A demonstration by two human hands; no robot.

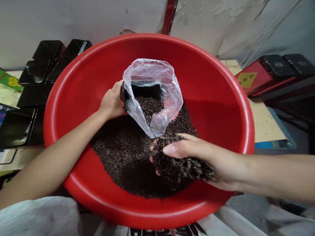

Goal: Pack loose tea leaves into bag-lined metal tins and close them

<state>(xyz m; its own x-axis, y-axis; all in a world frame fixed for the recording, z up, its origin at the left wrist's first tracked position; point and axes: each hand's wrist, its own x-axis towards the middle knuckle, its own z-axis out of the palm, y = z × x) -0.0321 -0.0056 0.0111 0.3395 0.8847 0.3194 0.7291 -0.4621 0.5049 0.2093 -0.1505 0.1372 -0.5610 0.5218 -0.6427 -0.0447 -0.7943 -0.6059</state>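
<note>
Cluttered table (263,121), black tins (45,64) on left, red boxes (267,75) right
</note>
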